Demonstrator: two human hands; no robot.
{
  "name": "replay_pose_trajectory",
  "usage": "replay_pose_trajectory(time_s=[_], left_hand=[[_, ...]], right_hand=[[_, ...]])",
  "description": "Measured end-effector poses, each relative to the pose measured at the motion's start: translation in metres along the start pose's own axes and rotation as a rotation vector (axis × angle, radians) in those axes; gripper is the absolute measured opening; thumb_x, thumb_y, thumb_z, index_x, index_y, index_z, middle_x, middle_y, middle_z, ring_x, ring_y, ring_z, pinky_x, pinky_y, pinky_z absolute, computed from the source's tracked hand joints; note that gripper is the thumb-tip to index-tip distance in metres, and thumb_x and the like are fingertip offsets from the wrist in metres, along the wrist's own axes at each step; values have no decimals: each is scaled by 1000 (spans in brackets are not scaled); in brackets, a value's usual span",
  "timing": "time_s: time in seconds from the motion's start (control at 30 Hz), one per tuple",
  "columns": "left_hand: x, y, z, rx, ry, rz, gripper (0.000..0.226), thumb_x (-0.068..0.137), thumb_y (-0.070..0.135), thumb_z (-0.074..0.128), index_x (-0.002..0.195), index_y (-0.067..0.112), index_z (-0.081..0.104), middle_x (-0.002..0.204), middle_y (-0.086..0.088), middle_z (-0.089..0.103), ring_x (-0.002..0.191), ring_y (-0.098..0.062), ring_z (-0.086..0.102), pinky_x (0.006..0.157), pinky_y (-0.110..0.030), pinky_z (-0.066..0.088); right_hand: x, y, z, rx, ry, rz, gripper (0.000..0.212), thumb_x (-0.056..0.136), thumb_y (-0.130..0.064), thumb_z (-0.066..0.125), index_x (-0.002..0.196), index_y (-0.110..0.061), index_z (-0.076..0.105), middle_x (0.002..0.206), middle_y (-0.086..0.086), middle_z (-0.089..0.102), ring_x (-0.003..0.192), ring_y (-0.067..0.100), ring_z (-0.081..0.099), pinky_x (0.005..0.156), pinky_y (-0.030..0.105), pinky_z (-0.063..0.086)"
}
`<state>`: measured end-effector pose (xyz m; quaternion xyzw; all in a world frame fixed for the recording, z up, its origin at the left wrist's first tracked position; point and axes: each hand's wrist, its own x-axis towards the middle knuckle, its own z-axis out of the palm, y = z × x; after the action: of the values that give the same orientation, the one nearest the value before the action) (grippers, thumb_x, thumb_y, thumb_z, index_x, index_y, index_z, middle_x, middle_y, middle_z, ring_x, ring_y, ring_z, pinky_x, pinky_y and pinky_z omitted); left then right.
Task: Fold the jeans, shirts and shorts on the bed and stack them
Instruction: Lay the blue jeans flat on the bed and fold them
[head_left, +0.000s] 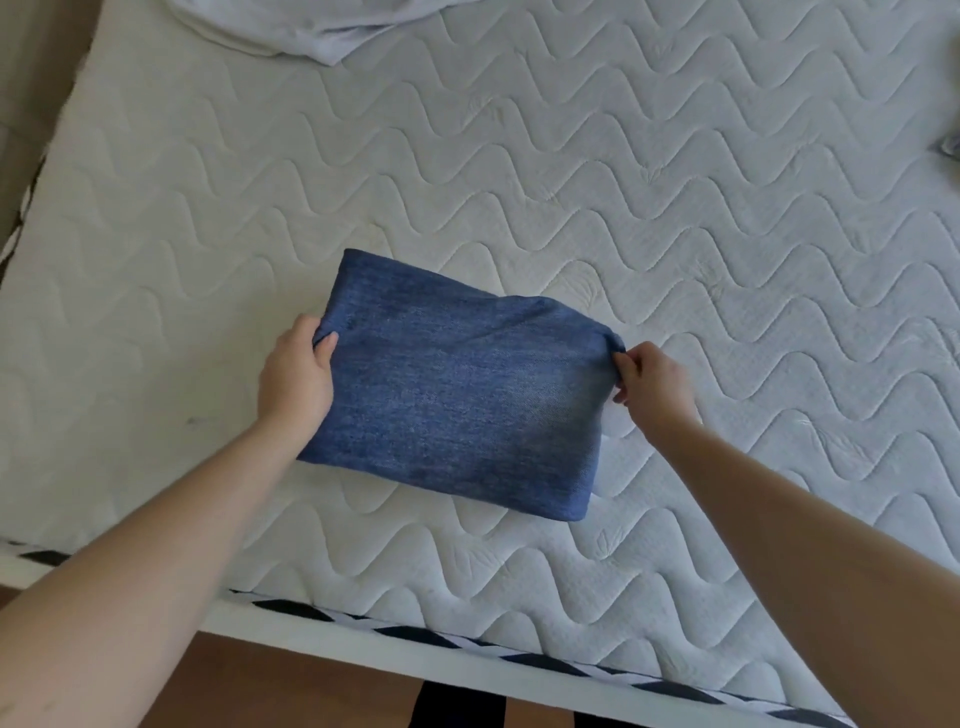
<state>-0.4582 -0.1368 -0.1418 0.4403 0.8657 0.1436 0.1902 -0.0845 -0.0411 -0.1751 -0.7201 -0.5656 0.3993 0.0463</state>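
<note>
Left hand (296, 379) and right hand (652, 384) are each pinched onto opposite far corners of the folded jeans (457, 400), which are laid mid-mattress (675, 182) between them (long axis left-to-right, both hands equally near).

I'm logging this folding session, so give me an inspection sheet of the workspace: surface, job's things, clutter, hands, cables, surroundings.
Surface: white quilted mattress with a wavy stitch pattern, a black-and-white trim along its near edge.
Job's things: folded blue denim garment, a compact rectangle lying on the mattress; white garment, unfolded and crumpled at the far edge.
Clutter: a small grey item at the right border, too cut off to identify.
Hands: left hand grips the denim's left edge; right hand pinches its far right corner.
Cables: nothing seen.
Surroundings: brown floor below the bed's near edge.
</note>
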Motion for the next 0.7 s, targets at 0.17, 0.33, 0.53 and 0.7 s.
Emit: replay_pose_trajectory(time_s=[0.17,0.33,0.53,0.7], left_hand=[[4,-9,12,10,-65,-140,29,102,34,43,95,7,49,94,-13,57,80,-31,53,66,-38,38],[12,-21,13,10,-157,-258,45,99,45,46,107,3,57,112,-19,53,96,-36,54,81,-40,44],[16,-24,11,-498,-321,-490,61,87,58,61,125,14,42,115,-5,57,100,-25,59,91,-44,50],[13,-23,-8,-740,-628,-467,63,63,53,79,112,16,66,106,-3,74,94,-20,72,77,-33,54]], right_hand=[[-5,-3,12,248,-40,136,32,99,-44,49,106,-13,55,89,4,71,79,25,71,77,49,59],[-26,-1,25,487,-248,290,48,93,-61,47,114,-20,60,105,-1,65,95,19,65,80,33,55],[-43,-12,37,701,-415,299,62,67,-74,68,113,-33,57,112,-10,67,102,9,63,82,25,48],[-44,-8,32,695,-281,129,51,75,-52,77,117,-30,60,110,-8,71,103,14,67,85,33,53]])
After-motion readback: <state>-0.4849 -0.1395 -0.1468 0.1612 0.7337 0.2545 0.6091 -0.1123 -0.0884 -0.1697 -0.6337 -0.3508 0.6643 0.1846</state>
